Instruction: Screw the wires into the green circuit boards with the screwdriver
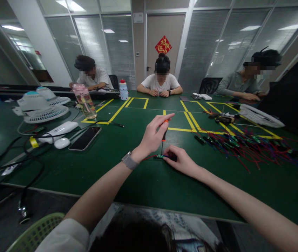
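A screwdriver [164, 135] with a black and orange handle stands nearly upright, its tip down on a small green circuit board [160, 156]. My left hand [154, 134] is closed around the top of its handle, the index finger stretched out above. The board lies on the green table, with red wire running off its left side. My right hand [179, 159] rests on the table and pinches the board's right end between thumb and fingers. Part of the board is hidden behind those fingers.
Many wired boards [233, 140] with red and blue leads lie to the right, near pliers [225, 119]. On the left are a phone [85, 138], a white case [62, 142], cables, fans [45, 113] and a pink-lidded bottle [84, 101]. Several people sit across the table.
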`<state>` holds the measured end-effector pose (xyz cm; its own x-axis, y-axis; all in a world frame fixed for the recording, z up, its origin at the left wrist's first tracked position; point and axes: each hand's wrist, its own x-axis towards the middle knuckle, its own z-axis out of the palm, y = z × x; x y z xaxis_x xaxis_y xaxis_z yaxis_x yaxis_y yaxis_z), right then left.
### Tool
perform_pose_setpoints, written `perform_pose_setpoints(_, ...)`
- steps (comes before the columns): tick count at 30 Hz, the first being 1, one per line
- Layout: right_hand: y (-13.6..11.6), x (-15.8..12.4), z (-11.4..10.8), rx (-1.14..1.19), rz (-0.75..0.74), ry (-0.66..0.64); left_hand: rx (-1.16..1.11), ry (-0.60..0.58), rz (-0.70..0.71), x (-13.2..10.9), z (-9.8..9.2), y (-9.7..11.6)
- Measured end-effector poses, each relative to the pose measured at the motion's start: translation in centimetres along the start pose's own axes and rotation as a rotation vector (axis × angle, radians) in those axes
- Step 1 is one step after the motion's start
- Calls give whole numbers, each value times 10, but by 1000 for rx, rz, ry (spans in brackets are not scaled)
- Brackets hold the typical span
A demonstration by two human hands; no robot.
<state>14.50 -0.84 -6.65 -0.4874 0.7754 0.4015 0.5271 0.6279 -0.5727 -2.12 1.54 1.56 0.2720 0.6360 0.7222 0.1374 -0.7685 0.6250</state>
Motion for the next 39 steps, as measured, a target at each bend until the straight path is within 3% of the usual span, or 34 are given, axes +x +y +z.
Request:
perform_pose_setpoints(3, 0, 0, 0, 2, 2, -5, -101, -8, -53, 0, 2, -2)
perform_pose_setpoints(9, 2, -1, 1, 1, -10, 1, 163, 77, 26, -1, 1, 5)
perform_pose_setpoints(15, 3, -1, 0, -10, -19, -23, -4, 14, 20, -1, 1, 6)
perform_pose_setpoints(21, 3, -1, 1, -11, -24, -25, 120, 59, 41, -2, 0, 7)
perform_pose_setpoints(27, 3, 0, 1, -6, -21, -19, -113, -9, -29, -2, 4, 5)
perform_pose_setpoints(33, 3, -1, 0, -6, -20, -21, 59, 39, 21, -1, 2, 4)
perform_pose_setpoints(39, 3, -1, 0, 0, -20, -20, -114, -20, -47, -2, 3, 6)
